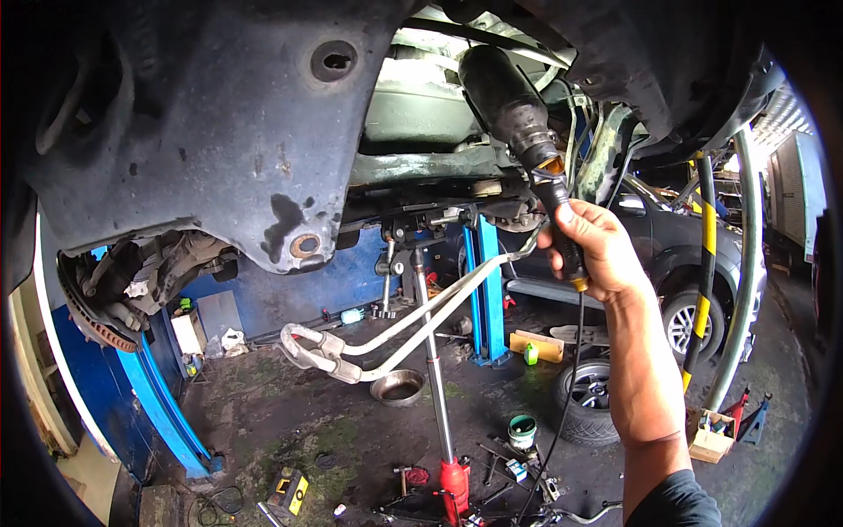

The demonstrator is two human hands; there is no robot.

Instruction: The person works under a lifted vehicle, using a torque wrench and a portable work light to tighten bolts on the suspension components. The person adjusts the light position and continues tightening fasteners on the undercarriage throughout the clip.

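My right hand (pixel 597 241) is raised at the right of centre, its fingers wrapped round the black handle of a corded work lamp (pixel 509 105). The lamp's wide dark head tilts up to the left into the opening under a raised vehicle. Bright light falls on the metal parts (pixel 421 114) around it. From the handle's lower end a thin black cable (pixel 575 351) hangs to the floor. A dark undertray (pixel 202 140) covers the upper left, close above. Two bent pale pipes (pixel 421 329) hang beneath the vehicle, left of my hand. My left hand is out of sight.
A tall jack with a red base (pixel 455 487) stands below the vehicle. Blue lift posts (pixel 487 290) rise behind and at left. A metal pan (pixel 397 386), a wheel (pixel 588 400), a green-rimmed bucket (pixel 522 432) and scattered tools lie on the floor. A dark car (pixel 667 255) is parked behind.
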